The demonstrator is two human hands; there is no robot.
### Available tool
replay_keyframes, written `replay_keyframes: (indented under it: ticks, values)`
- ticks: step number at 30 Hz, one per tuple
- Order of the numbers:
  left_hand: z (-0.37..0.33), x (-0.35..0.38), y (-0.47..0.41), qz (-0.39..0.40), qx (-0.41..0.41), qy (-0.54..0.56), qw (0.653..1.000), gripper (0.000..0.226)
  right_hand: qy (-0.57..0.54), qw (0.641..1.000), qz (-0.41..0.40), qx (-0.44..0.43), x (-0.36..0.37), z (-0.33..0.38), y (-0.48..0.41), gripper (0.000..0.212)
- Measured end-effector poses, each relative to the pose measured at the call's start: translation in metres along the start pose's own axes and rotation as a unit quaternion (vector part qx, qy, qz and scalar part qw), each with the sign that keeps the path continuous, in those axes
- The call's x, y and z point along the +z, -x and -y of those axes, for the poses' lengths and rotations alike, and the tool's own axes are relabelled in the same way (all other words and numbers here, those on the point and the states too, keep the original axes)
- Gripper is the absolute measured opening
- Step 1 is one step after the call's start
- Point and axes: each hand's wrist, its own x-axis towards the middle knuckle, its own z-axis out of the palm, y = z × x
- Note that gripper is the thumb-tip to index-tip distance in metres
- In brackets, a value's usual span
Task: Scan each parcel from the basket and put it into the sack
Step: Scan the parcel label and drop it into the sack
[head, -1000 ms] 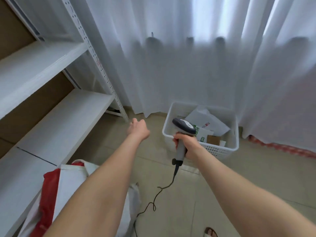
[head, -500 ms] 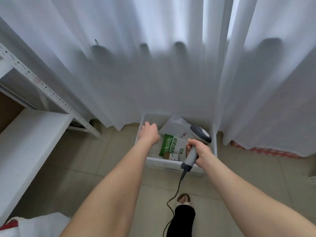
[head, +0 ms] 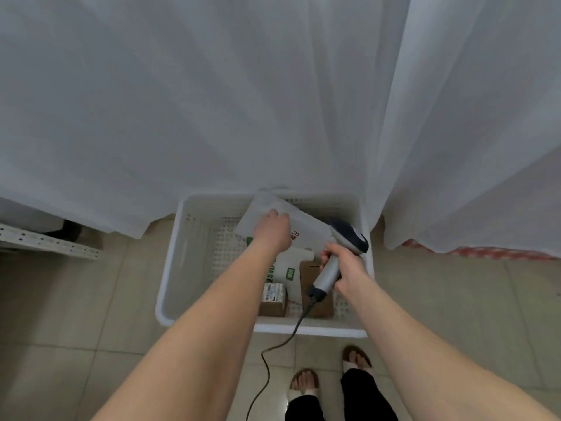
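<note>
Much seems left: a white mailer (head: 306, 230) at 12 o'clock in the basket (head: 170, 268), a green-printed bag (head: 293, 270) and two boxes (head: 274, 299) toward 6 o'clock await scanning, the left hand (head: 271, 230) lies on the mailer, its fingers' (head: 273, 213) grasp unclear, the right hand (head: 346, 268) is clenched round the scanner (head: 349, 238), and the sack is unseen.

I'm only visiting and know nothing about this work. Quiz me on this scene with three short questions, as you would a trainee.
1. True or false: the right hand grips the scanner.
2. What does the left hand touch? A: the pale mailer bag. B: the small cardboard box. C: the curtain.
3. Fill in: the mailer bag lies in a white ____.

Key: 1 true; 2 A; 3 basket.
</note>
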Motion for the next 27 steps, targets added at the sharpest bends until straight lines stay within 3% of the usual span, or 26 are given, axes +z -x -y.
replay_keyframes:
  ticks: [4, 9, 14, 18, 21, 24, 27]
  values:
    - [-0.009, 0.058, -0.08, 0.01, 0.02, -0.046, 0.999, 0.058, -0.016, 1.0, 0.009, 0.015, -0.01, -0.013, -0.092, 0.008]
    - [-0.026, 0.117, -0.171, -0.009, 0.071, -0.163, 0.984, 0.083, -0.057, 0.997, 0.024, 0.048, -0.027, -0.023, -0.183, 0.011]
    - [-0.032, 0.153, -0.225, -0.031, 0.077, -0.292, 0.953, 0.075, -0.073, 0.993, 0.058, 0.075, -0.039, -0.027, -0.232, 0.013]
    - [-0.03, 0.158, -0.23, -0.042, 0.043, -0.352, 0.934, 0.046, -0.075, 0.992, 0.065, 0.074, -0.038, -0.027, -0.245, 0.018]
    - [-0.017, 0.149, -0.213, -0.006, 0.036, -0.359, 0.932, 0.031, -0.071, 0.993, 0.063, 0.074, -0.035, -0.026, -0.233, 0.018]
    - [0.003, 0.134, -0.181, 0.023, 0.013, -0.319, 0.947, 0.033, -0.065, 0.993, 0.062, 0.073, -0.031, -0.023, -0.205, 0.016]
    - [0.022, 0.111, -0.142, 0.002, -0.008, -0.267, 0.964, 0.053, -0.064, 0.994, 0.06, 0.06, -0.021, -0.019, -0.166, 0.012]
